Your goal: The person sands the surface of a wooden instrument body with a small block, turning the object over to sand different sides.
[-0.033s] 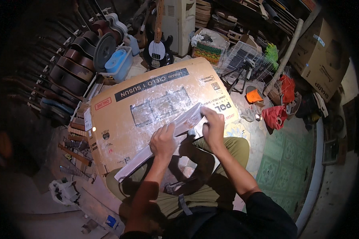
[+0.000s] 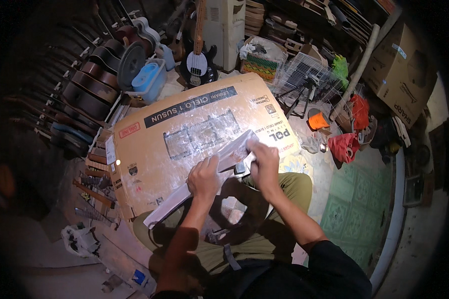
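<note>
A long, pale, dust-covered piece of wood, shaped like a guitar neck, lies slantwise across my lap and the near edge of the cardboard. My left hand is closed around its middle. At its wider far end, which has a reddish-brown patch, my right hand presses with curled fingers. Whatever those fingers may hold is hidden. A small dark grey block shows just below that end, between my hands. Under the wood lies a large flat cardboard sheet, printed and smeared with white dust.
Many guitar bodies stand racked at the left. A dark bass guitar leans at the back beside a blue plastic tub. To the right are a wire cage, an orange container, a red bag and a big carton.
My right hand has shifted slightly toward me at the far end of the wood, and the grey block shows more fully. My left hand stays in place.
</note>
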Demonstrator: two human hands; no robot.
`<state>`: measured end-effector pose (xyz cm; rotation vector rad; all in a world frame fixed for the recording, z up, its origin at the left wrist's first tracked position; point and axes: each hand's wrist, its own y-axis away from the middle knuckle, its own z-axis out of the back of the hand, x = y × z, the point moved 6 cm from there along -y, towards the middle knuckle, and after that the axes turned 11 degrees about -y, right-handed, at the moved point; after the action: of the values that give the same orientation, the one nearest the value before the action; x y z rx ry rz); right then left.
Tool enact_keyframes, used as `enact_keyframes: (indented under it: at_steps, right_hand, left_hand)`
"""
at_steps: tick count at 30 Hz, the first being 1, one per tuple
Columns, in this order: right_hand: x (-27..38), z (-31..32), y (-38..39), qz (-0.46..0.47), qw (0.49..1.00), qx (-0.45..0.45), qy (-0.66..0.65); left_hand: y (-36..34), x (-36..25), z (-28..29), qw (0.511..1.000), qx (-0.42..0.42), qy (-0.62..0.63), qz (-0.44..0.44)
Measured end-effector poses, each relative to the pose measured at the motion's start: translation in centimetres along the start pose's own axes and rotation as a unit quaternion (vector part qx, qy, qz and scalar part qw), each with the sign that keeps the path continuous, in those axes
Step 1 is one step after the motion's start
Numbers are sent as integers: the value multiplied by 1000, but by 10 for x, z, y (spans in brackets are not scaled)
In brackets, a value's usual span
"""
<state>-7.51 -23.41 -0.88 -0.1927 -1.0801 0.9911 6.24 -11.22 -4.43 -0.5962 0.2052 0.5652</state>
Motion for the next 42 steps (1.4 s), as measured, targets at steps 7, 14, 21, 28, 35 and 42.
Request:
enact_keyframes:
  at_steps: [7, 14, 21, 28, 35, 42]
  right_hand:
    - [3, -1, -9, -20, 997, 61, 51]
    - [11, 3, -27, -14, 992, 93, 82]
    - [14, -3, -39, 3, 990, 111, 83]
    - [7, 6, -45, 28, 992, 94, 78]
    - [13, -2, -41, 30, 992, 105, 67]
    - [-23, 1, -22, 16, 999, 28, 37]
  left_hand:
    - [2, 0, 0, 1000, -4, 1, -8]
    - [0, 2, -1, 1000, -20, -4, -9]
    - [2, 1, 0, 1000, -10, -13, -5]
    - [1, 2, -2, 999, -32, -7, -6]
    - [-2, 1, 0, 1000, -22, -2, -1]
    - [-6, 0, 0, 999, -40, 8, -2]
